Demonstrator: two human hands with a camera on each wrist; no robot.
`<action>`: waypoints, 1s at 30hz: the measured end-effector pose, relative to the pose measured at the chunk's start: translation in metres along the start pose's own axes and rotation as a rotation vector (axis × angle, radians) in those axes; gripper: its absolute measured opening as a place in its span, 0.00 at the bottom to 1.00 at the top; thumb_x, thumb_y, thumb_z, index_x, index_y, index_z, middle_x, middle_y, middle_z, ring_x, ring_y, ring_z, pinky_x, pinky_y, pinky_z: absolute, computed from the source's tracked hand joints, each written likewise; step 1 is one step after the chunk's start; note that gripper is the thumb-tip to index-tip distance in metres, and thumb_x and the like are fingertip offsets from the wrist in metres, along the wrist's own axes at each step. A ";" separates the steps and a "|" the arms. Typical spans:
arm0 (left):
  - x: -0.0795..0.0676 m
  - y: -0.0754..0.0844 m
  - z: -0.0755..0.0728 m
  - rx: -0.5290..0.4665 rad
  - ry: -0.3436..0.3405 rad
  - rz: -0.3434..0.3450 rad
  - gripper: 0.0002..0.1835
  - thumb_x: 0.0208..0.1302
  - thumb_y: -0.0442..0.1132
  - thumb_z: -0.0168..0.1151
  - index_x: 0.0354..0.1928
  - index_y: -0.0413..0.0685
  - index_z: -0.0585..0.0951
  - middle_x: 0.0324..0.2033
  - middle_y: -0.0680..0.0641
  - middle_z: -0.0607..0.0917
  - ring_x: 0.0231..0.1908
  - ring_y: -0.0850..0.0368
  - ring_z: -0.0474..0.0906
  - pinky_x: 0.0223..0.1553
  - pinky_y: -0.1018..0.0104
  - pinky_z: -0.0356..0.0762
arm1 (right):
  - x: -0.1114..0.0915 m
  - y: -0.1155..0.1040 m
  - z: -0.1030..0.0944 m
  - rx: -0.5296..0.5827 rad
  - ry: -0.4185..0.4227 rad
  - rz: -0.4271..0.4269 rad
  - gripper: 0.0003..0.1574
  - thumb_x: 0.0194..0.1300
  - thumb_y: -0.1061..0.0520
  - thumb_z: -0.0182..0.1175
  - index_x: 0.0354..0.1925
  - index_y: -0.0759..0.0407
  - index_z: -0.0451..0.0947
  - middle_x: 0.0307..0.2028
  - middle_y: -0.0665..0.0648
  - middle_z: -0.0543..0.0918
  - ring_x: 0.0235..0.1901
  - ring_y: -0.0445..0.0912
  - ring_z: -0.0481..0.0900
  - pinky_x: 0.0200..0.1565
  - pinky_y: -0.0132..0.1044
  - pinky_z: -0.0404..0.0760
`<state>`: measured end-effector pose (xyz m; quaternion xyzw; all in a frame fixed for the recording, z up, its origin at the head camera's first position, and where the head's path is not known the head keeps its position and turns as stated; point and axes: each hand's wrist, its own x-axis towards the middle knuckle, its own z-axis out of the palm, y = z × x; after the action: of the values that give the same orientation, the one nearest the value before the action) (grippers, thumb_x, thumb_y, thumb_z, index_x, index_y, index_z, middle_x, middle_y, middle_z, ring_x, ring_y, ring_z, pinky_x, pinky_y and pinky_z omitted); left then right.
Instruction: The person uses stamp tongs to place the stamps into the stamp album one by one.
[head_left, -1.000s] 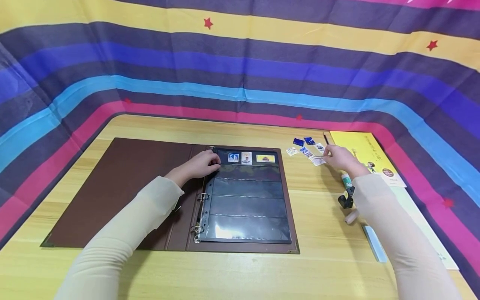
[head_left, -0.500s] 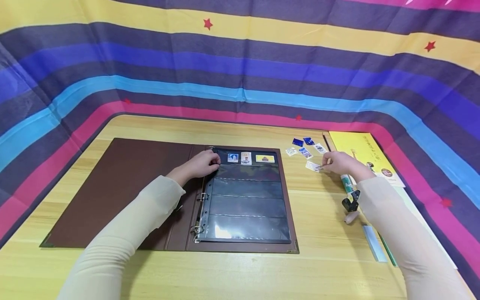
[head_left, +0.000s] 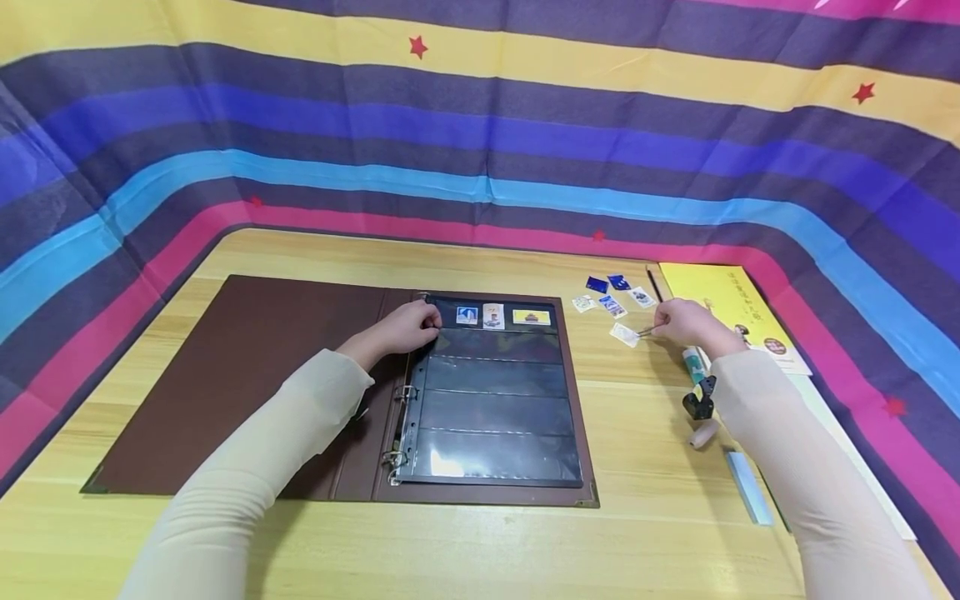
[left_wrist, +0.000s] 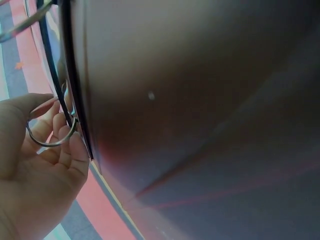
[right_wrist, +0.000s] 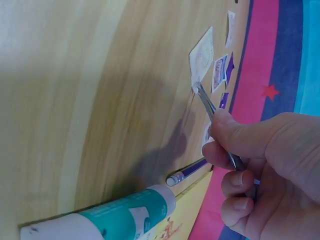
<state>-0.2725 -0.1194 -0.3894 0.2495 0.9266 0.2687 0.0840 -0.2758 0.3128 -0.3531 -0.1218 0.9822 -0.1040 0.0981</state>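
One pale stamp (head_left: 625, 335) lies on the counter (head_left: 480, 550), one corner meeting the tips of tweezers (head_left: 647, 332) at its 3 o'clock. The right hand (head_left: 686, 323) is curled round those tweezers. Five other stamps (head_left: 612, 307) spread from 10 to 1 o'clock. At 9 o'clock, the left hand (head_left: 408, 325) pinches the edge of a dark pocketed page (head_left: 495, 408) by the top ring (left_wrist: 48, 145) of a brown binder (head_left: 262, 375). A glue stick (head_left: 693, 364) lies at 4 o'clock, a yellow booklet (head_left: 716, 292) at 2.
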 end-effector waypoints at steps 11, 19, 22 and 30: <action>0.006 0.000 0.001 -0.089 -0.011 -0.078 0.03 0.55 0.34 0.50 0.30 0.41 0.72 0.26 0.47 0.71 0.26 0.55 0.66 0.30 0.64 0.65 | 0.000 -0.011 0.002 -0.003 0.005 -0.065 0.06 0.51 0.61 0.54 0.20 0.60 0.70 0.18 0.53 0.70 0.21 0.46 0.65 0.25 0.38 0.63; 0.006 0.000 0.001 -0.116 -0.002 -0.097 0.03 0.55 0.33 0.51 0.29 0.41 0.72 0.24 0.47 0.71 0.25 0.55 0.66 0.29 0.65 0.64 | 0.006 -0.050 -0.009 0.067 0.106 -0.173 0.05 0.53 0.62 0.54 0.23 0.62 0.71 0.19 0.53 0.72 0.20 0.46 0.67 0.27 0.39 0.65; 0.006 0.000 0.002 -0.134 -0.002 -0.106 0.03 0.55 0.33 0.51 0.29 0.40 0.72 0.24 0.47 0.70 0.25 0.55 0.66 0.30 0.64 0.64 | 0.011 -0.074 -0.011 0.073 0.128 -0.194 0.05 0.53 0.61 0.54 0.23 0.61 0.71 0.20 0.53 0.73 0.21 0.45 0.66 0.27 0.39 0.64; 0.006 0.001 0.004 -0.152 -0.003 -0.124 0.03 0.56 0.32 0.49 0.29 0.40 0.71 0.24 0.47 0.69 0.26 0.54 0.65 0.31 0.64 0.64 | 0.035 -0.143 -0.001 0.056 0.152 -0.232 0.05 0.54 0.59 0.54 0.23 0.57 0.71 0.20 0.52 0.72 0.20 0.45 0.66 0.25 0.37 0.65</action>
<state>-0.2761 -0.1139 -0.3920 0.1848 0.9171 0.3320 0.1208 -0.2776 0.1679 -0.3257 -0.2234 0.9628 -0.1511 0.0139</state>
